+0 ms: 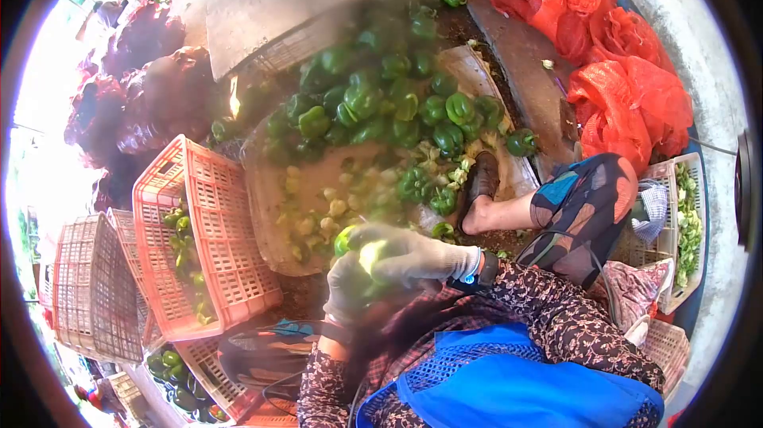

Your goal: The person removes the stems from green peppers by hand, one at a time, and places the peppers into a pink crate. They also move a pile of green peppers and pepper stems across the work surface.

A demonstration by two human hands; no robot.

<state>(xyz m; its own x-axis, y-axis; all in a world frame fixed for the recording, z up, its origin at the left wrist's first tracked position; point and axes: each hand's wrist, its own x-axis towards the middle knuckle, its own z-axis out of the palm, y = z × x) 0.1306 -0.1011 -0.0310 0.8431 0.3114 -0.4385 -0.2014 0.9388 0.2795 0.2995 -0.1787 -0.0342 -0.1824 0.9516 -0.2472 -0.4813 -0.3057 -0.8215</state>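
Note:
Both my hands wear pale grey work gloves and meet in front of my lap. My left hand (345,294) is closed around a green bell pepper (344,240) from the left and below. From the right, my right hand (425,259) is closed over the same pepper, fingers pressed against it. Blur there hides whether a small tool is in the grip. Past my hands, pale cut-out pepper cores (338,207) lie scattered on a light sheet (266,225). A large heap of green bell peppers (362,98) lies beyond them.
At my left, an orange plastic crate (238,245) stands tilted, with peppers inside; more crates (87,289) are behind it. Dark red mesh sacks (163,102) sit upper left. Orange-red mesh bags (628,102) lie right. A white basket (699,213) holds green pieces. My sandalled foot (483,178) rests beside the heap.

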